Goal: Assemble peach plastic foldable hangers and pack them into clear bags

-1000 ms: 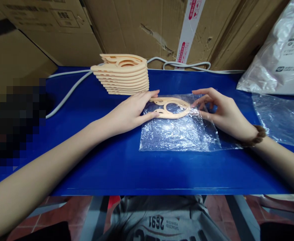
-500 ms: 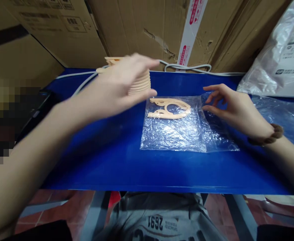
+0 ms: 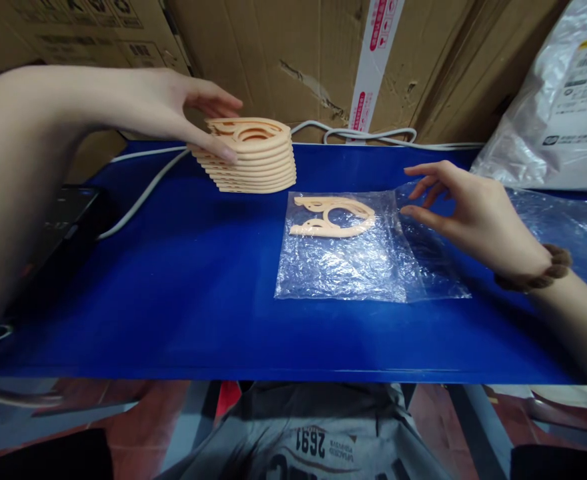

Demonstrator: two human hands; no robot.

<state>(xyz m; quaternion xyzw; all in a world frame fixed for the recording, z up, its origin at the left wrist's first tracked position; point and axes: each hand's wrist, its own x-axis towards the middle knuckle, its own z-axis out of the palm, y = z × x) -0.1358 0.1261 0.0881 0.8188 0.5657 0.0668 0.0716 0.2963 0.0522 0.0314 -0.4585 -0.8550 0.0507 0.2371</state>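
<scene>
A stack of folded peach plastic folding hangers (image 3: 256,163) stands near the back of the blue table (image 3: 183,313). My left hand (image 3: 188,117) is at the stack's left end, thumb lying across its front upper edge and the other fingers raised behind, apart from the thumb. One more folded hanger (image 3: 358,230) lies flat at a clear plastic bag (image 3: 343,273); whether inside it or on top I cannot tell. Beside that bag's right part, my right hand (image 3: 468,207) hovers with fingers curved and apart, holding nothing.
Behind the table stand cardboard boxes (image 3: 253,53), with a white cable (image 3: 363,138) along their foot. A white plastic parcel (image 3: 553,127) leans at the back right, above more clear plastic (image 3: 568,227). At the left edge lies a dark phone-like device (image 3: 68,213).
My left hand has drawn back leftward from over the hanger stack to its left end, uncovering most of it. My right hand has stayed nearly still.
</scene>
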